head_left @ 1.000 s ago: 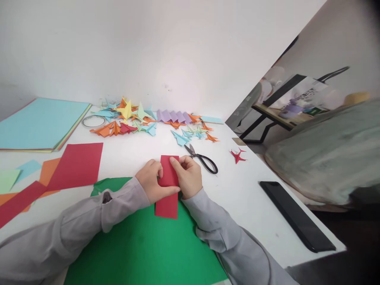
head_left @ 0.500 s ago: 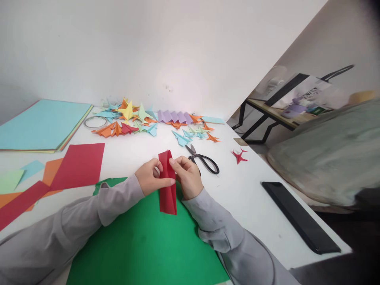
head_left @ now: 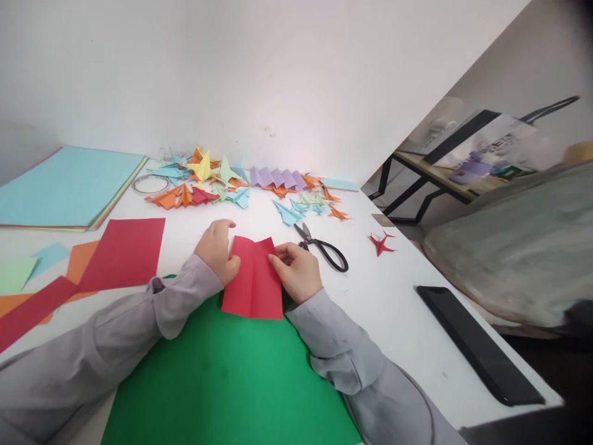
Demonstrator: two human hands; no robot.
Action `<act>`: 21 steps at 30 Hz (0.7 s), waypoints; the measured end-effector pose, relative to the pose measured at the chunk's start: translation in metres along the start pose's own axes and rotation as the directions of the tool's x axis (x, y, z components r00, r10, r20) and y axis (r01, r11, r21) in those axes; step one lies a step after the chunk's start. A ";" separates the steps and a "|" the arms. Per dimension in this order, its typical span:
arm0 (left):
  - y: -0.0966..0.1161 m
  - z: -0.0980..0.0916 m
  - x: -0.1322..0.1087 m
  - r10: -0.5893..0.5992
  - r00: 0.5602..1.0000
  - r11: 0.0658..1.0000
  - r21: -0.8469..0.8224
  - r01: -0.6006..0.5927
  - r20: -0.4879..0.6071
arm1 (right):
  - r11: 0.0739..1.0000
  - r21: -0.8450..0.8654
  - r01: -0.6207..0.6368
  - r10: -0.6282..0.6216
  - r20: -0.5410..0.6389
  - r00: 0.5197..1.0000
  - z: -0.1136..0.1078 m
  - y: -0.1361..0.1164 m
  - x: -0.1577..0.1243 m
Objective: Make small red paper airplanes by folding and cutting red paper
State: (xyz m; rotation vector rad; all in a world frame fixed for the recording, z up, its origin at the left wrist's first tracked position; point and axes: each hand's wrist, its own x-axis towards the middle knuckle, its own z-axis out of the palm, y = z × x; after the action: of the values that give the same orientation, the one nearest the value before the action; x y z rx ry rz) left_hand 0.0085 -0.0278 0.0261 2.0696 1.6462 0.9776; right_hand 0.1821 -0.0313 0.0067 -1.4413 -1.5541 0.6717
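You're unfolding the red paper (head_left: 250,281), crease (head_left: 252,295) looking done. Right fingers (head_left: 278,266) are pinching it, left fingers (head_left: 223,225) hanging half-open, thumb (head_left: 233,266) touching.

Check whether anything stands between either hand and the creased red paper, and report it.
Nothing visible does. The right hand grips the creased red paper by its right edge; the left hand's thumb touches its left side. The scissors lie beyond the right hand.

Left hand (head_left: 217,250) touches, right hand (head_left: 299,271) pinches red paper (head_left: 252,284); scissors (head_left: 330,250) at its two o'clock; green sheet (head_left: 227,377) at six.
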 end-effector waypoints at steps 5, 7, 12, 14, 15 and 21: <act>-0.016 0.003 -0.001 0.475 0.844 0.818 0.230 -0.528 0.249 | 0.851 -0.426 0.307 -0.255 0.175 0.951 -0.003 -0.002 -0.002; -0.018 0.005 -0.001 0.482 0.819 0.794 0.240 -0.559 0.312 | 0.745 -0.545 0.385 -0.292 0.253 0.922 -0.005 -0.003 -0.003; -0.020 0.008 -0.001 0.492 0.820 0.774 0.284 -0.566 0.294 | 0.532 -0.662 0.529 -0.342 0.403 0.849 -0.008 -0.004 -0.005; -0.020 0.007 -0.001 0.481 0.827 0.769 0.313 -0.558 0.292 | 0.474 -0.677 0.563 -0.348 0.443 0.826 -0.009 -0.004 -0.005; -0.020 0.006 0.000 0.472 0.830 0.765 0.329 -0.553 0.297 | 0.454 -0.683 0.572 -0.349 0.455 0.819 -0.009 -0.004 -0.005; -0.017 0.002 0.005 0.435 0.831 0.730 0.405 -0.550 0.346 | 0.423 -0.690 0.587 -0.335 0.482 0.809 -0.012 -0.002 -0.003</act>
State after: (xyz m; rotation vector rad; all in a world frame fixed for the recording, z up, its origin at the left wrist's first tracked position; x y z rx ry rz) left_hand -0.0019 -0.0174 0.0152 2.9483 1.3290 0.4256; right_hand 0.1915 -0.0367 0.0129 -1.4179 -2.5787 -0.3155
